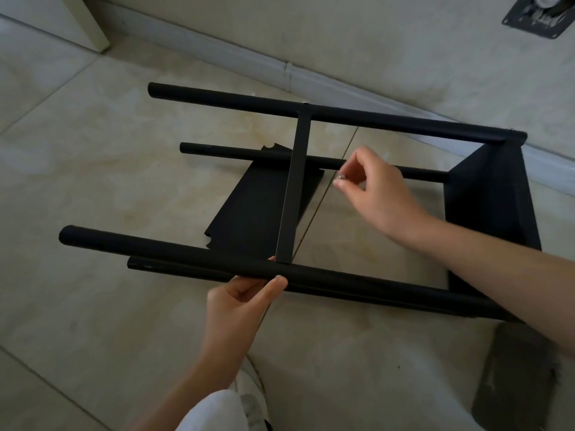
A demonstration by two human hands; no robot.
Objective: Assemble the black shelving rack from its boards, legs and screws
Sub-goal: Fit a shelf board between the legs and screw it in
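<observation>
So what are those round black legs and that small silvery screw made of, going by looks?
The round black legs look like matte-coated metal tubing, though painted wood is possible: no grain shows. The small silvery screw, pinched by the right hand, glints like bare metal.

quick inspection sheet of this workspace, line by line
surface: pale tiled floor, stained in places
job's things: rack lies on its side; four legs run leftwards from the end board; middle board stands edge-on between the upper legs; a loose board lies flat on the floor under it
clutter: grey sheet on the floor, lower right
grippers: left hand grips the near leg by the middle board; right hand pinches a small screw
cables: nothing seen
surroundings: wall with skirting behind, dark metal plate top right, white cabinet corner top left
</observation>
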